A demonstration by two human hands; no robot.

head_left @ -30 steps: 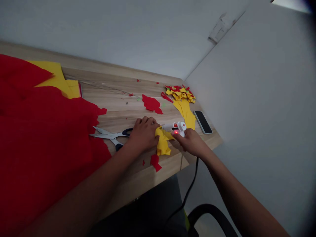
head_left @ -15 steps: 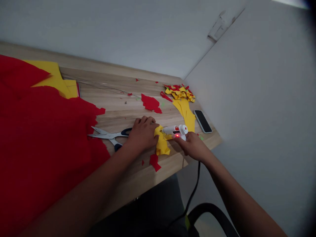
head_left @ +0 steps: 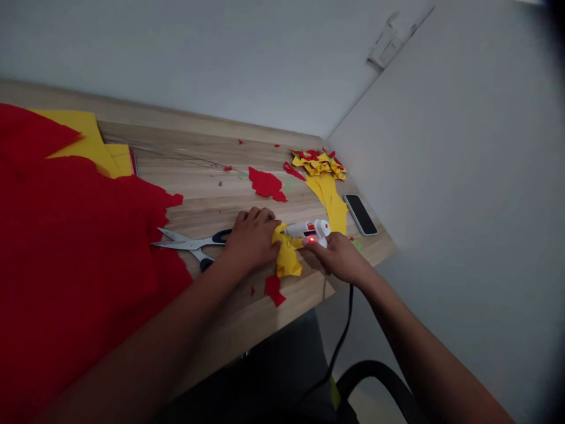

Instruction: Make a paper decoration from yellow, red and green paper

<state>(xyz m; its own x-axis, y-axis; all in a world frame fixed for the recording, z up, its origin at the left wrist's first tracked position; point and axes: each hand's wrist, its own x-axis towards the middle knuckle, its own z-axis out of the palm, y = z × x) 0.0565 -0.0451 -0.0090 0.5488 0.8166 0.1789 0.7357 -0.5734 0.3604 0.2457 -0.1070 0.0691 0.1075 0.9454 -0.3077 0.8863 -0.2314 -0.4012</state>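
Note:
My right hand (head_left: 338, 256) is wrapped round a white hot glue gun (head_left: 304, 229), its red light glowing and its black cord hanging over the table edge. The gun's nozzle points left and meets a crumpled yellow cut piece (head_left: 288, 259), perhaps felt or paper. At that piece's left side, my left hand (head_left: 252, 238) holds it against the table with thumb and fingers closed on its edge. Scissors (head_left: 189, 242) with dark blue handles lie partly open beside my left hand, one handle partly behind it. A red scrap (head_left: 274, 290) lies just below the yellow piece.
A large red sheet (head_left: 88, 265) covers the left of the wooden table (head_left: 185, 200). Yellow sheets (head_left: 90, 132) lie behind it. Further back are a red scrap (head_left: 267, 184), a red-and-yellow ruffled cluster (head_left: 320, 164), yellow strips (head_left: 331, 200) and a phone (head_left: 361, 215). Walls border the back and right.
The whole view has shifted slightly, so things sit a little further left. Both hands, the glue gun and the yellow piece keep nearly the same arrangement.

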